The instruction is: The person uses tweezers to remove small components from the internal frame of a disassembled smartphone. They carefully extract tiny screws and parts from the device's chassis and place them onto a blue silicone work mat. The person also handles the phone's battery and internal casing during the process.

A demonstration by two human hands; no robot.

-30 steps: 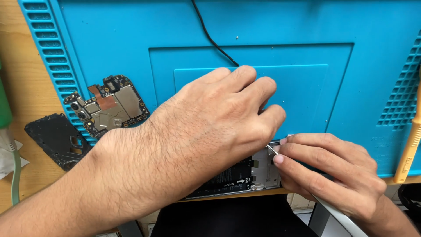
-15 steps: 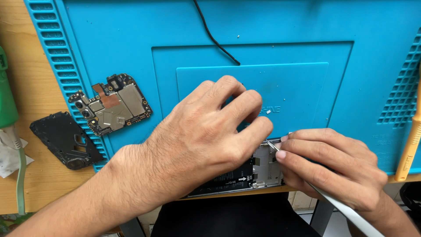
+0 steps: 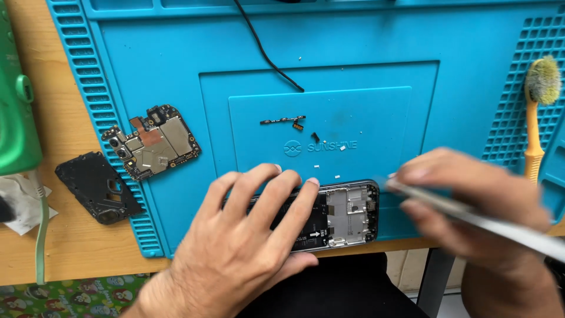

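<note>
An opened phone frame (image 3: 348, 213) lies at the near edge of the blue work mat (image 3: 365, 70). My left hand (image 3: 247, 235) rests flat on its left part, fingers spread, pressing it down. My right hand (image 3: 471, 200), blurred by motion, is just right of the phone and grips metal tweezers (image 3: 477, 219) whose tip points toward the phone's right end. A thin flex cable part (image 3: 283, 122) and tiny loose bits lie on the mat above the phone.
A phone circuit board (image 3: 154, 141) sits on the mat's left side, a black plastic cover (image 3: 98, 187) beside it on the wooden table. A black wire (image 3: 265, 53) runs down the mat. A yellow-handled brush (image 3: 537, 118) lies at right, a green object (image 3: 16, 112) at left.
My left hand drew back toward me, uncovering the phone's right part and the mat above it. My right hand lifted off the phone to the right with the tweezers.
</note>
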